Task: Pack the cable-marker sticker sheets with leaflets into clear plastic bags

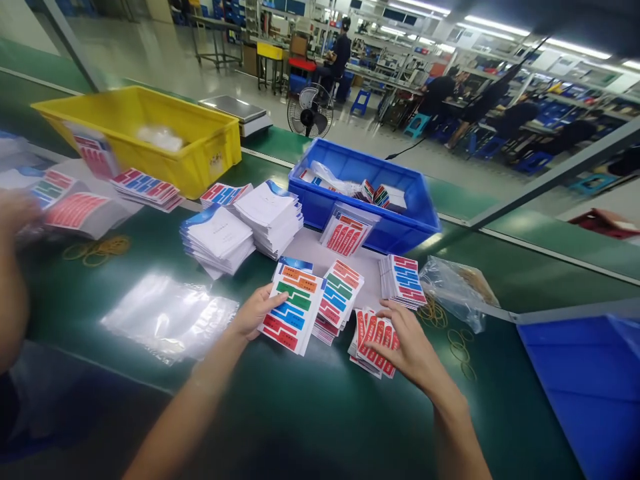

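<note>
My left hand (254,312) grips the left edge of a stack of sticker sheets (294,308) with orange, green, blue and red labels, thumb on top. My right hand (407,345) rests with fingers curled over a small fanned pile of red-label sheets (373,339) on the green table. Between the two lies another stack of multicolour sheets (339,297). A stack of blue-and-red sheets (403,280) sits just beyond my right hand.
Two piles of white booklets (240,230) lie behind. A blue bin (395,230), a yellow bin (200,150), clear plastic bags (167,313), rubber bands (453,327) and a blue tray (590,380) surround them. Another person's arm (13,280) is at the left, blurred.
</note>
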Motion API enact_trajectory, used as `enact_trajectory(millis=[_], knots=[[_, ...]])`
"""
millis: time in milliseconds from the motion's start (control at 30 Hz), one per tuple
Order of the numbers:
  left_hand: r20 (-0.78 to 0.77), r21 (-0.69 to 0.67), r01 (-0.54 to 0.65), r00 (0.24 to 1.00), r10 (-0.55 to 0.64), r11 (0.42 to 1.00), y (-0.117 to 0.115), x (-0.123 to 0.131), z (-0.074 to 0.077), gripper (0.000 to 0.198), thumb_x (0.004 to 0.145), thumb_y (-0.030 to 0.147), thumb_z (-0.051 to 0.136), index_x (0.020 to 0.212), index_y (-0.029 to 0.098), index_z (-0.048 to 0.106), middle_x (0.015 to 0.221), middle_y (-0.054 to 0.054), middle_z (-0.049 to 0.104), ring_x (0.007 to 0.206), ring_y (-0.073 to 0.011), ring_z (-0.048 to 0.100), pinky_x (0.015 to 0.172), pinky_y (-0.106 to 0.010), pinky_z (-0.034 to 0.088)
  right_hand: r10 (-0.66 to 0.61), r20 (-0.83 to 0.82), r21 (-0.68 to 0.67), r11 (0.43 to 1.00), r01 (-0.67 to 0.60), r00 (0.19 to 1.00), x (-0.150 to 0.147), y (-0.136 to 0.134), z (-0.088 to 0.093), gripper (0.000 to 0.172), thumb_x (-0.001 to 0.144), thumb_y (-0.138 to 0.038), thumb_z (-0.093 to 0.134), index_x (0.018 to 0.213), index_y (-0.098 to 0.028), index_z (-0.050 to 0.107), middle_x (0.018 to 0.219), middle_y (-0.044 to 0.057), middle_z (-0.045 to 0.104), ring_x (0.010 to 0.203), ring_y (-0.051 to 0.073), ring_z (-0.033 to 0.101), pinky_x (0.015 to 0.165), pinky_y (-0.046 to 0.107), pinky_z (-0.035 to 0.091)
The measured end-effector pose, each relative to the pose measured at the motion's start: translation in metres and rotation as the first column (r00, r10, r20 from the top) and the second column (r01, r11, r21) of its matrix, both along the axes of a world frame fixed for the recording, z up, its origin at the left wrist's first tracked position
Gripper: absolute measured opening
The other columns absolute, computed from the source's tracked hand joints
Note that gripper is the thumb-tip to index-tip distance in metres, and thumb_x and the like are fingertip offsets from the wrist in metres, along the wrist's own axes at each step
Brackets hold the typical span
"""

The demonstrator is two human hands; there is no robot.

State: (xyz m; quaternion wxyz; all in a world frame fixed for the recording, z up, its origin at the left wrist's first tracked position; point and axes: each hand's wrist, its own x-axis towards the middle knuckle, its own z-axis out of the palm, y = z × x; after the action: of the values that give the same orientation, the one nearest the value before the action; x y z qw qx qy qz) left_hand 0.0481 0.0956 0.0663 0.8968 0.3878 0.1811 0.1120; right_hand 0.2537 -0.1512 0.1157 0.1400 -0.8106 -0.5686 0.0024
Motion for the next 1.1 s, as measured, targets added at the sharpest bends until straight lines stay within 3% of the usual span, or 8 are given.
enact_trajectory(millis=[133,300,700,833,900,967,1033,1100], knots=[[-0.029,0.002,-0.001,1.000,0.001,1.000,-0.001,0.000,0.002,0.028,0.080,0.027,0.065,0.103,0.013,0.059,0.092,-0.010,0.071,0.076,-0.0191,0.069,0.069,-0.030,0.058,-0.016,0.033,-0.220,0.975,0.023,0.999,-0.008,-0.031,-0.022,0.044,0.073,-0.051,0.065,0.097,-0.019,0.049,0.141,0.022,0.036,0.130,0.037,0.034,0.095,0.051,0.043],[-0.060,0.003,-0.002,0.998,0.002,1.000,-0.002,0.002,0.001,0.028,0.080,0.026,0.064,0.105,0.013,0.059,0.094,-0.009,0.071,0.079,-0.0197,0.069,0.070,-0.030,0.058,-0.016,0.040,-0.222,0.975,0.024,0.999,-0.017,-0.041,-0.038,0.023,0.080,-0.036,0.060,0.092,-0.020,0.047,0.138,0.021,0.040,0.128,0.034,0.039,0.093,0.048,0.045],[-0.072,0.022,-0.003,0.997,0.005,1.000,-0.004,0.005,-0.003,0.027,0.080,0.027,0.065,0.103,0.013,0.059,0.093,-0.009,0.071,0.077,-0.0179,0.069,0.070,-0.029,0.057,-0.049,-0.046,-0.162,0.986,0.041,0.998,-0.013,-0.048,-0.032,0.022,0.083,-0.045,0.055,0.088,-0.023,0.055,0.137,0.012,0.049,0.121,0.029,0.051,0.085,0.040,0.053],[-0.086,0.022,-0.001,0.996,0.003,1.000,-0.006,0.006,-0.003,0.029,0.079,0.029,0.066,0.102,0.014,0.060,0.092,-0.008,0.071,0.077,-0.0188,0.069,0.071,-0.030,0.056,-0.140,-0.020,-0.018,0.990,0.139,0.990,-0.023,-0.040,-0.021,0.019,0.089,-0.039,0.047,0.092,-0.026,0.060,0.108,0.006,0.070,0.091,0.025,0.068,0.066,0.034,0.056],[-0.090,0.025,-0.006,0.996,0.008,1.000,-0.008,0.007,-0.003,0.030,0.078,0.031,0.066,0.101,0.013,0.061,0.091,-0.009,0.071,0.076,-0.0186,0.068,0.071,-0.029,0.056,-0.296,0.049,0.218,0.935,0.279,0.954,-0.034,-0.030,-0.015,0.019,0.090,-0.033,0.047,0.099,-0.025,0.063,0.096,0.006,0.073,0.082,0.025,0.070,0.064,0.035,0.055],[-0.094,0.028,0.000,0.996,0.003,1.000,-0.012,0.008,-0.001,0.031,0.078,0.032,0.066,0.102,0.012,0.060,0.093,-0.010,0.071,0.076,-0.0184,0.068,0.070,-0.028,0.055,-0.445,0.077,0.526,0.778,0.343,0.892,-0.047,-0.019,-0.011,0.023,0.088,-0.024,0.052,0.108,-0.023,0.063,0.098,0.008,0.072,0.085,0.027,0.069,0.071,0.038,0.054],[-0.107,0.027,0.027,0.994,-0.024,0.999,-0.017,0.009,0.001,0.035,0.079,0.034,0.065,0.106,0.013,0.059,0.094,-0.010,0.070,0.077,-0.0185,0.068,0.070,-0.028,0.055,-0.493,0.066,0.733,0.614,0.293,0.868,-0.061,-0.006,-0.011,0.031,0.086,-0.017,0.054,0.116,-0.022,0.060,0.103,0.010,0.071,0.091,0.029,0.068,0.076,0.042,0.053],[-0.107,0.019,0.062,0.992,-0.059,0.998,-0.024,0.010,0.001,0.038,0.079,0.037,0.065,0.107,0.013,0.059,0.093,-0.010,0.070,0.076,-0.0182,0.068,0.070,-0.028,0.054,-0.398,0.111,0.778,0.605,0.170,0.911,-0.075,0.009,-0.013,0.037,0.084,-0.015,0.055,0.120,-0.026,0.056,0.106,0.008,0.070,0.094,0.030,0.067,0.076,0.045,0.053]])
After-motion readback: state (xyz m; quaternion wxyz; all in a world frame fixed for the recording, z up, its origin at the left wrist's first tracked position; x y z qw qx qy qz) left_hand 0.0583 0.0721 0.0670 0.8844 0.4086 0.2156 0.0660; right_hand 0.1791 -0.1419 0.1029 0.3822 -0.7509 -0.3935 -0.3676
